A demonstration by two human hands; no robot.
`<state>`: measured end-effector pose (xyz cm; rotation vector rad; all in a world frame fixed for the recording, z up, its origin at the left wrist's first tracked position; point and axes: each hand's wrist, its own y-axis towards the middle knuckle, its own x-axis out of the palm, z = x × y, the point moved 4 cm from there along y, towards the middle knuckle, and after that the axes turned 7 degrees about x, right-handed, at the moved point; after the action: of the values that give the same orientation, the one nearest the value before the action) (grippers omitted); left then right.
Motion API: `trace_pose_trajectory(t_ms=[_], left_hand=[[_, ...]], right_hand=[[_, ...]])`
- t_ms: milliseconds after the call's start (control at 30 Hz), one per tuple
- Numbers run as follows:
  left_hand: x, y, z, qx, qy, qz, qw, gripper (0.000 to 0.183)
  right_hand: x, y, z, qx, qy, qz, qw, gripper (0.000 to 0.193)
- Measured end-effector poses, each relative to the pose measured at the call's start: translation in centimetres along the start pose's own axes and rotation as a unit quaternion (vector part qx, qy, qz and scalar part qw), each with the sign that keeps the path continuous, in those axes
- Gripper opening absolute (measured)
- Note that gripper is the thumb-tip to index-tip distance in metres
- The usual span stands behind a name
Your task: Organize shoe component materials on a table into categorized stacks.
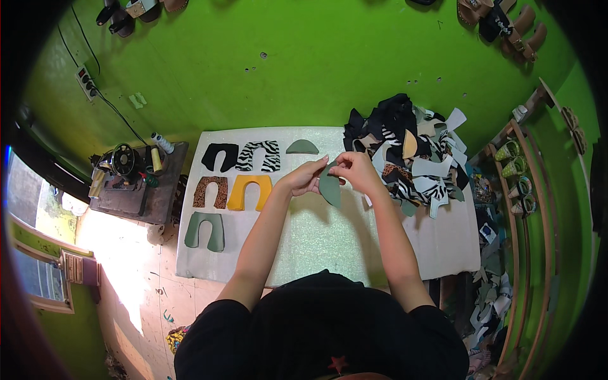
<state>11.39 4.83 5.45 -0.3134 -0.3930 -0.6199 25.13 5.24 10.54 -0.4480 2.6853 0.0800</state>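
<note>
A grey-green half-moon piece [330, 192], apparently leather or fabric, hangs tilted between my hands above the middle of the table. My left hand [305, 177] holds its left side, thumb pointing up along it. The fingers of my right hand [353, 170] pinch its upper right edge. A similar green half-moon piece [303, 147] lies flat on the table just beyond my hands. To the left are U-shaped pieces: a black one [220, 157], a zebra-striped one [258, 156], a leopard-print one [209, 192], a yellow one [249, 192] and a green one [205, 231].
A heap of mixed scraps [411, 158] covers the right back of the pale table [253, 263]. On the far left a sewing machine [123, 164] stands on its own stand with thread spools. A wooden rack [516, 240] with shoes is at the right wall, with more scraps below.
</note>
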Motion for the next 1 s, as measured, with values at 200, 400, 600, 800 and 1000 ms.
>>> trace_pose_trajectory(t_ms=[200, 400, 600, 800, 1000], left_hand=[[0.6, -0.5, 0.2, 0.055, 0.079, -0.068, 0.993, 0.043], [1.3, -0.5, 0.3, 0.091, 0.143, -0.046, 0.985, 0.047], [1.2, -0.3, 0.2, 0.072, 0.198, -0.022, 0.977, 0.042], [-0.6, 0.0, -0.8, 0.052, 0.214, 0.030, 0.975, 0.044], [-3.7, 0.0, -2.8, -0.021, 0.167, 0.075, 0.983, 0.039]], right_hand=[[-0.1, 0.2, 0.8, -0.006, -0.046, 0.032, 0.998, 0.019], [-0.1, 0.0, 1.5, -0.029, -0.015, 0.061, 0.998, 0.020], [-0.2, 0.3, 1.9, -0.031, 0.041, 0.113, 0.992, 0.019], [0.3, 1.6, 3.1, 0.020, -0.022, 0.039, 0.999, 0.016], [0.4, 3.5, 5.9, 0.015, 0.022, 0.060, 0.998, 0.013]])
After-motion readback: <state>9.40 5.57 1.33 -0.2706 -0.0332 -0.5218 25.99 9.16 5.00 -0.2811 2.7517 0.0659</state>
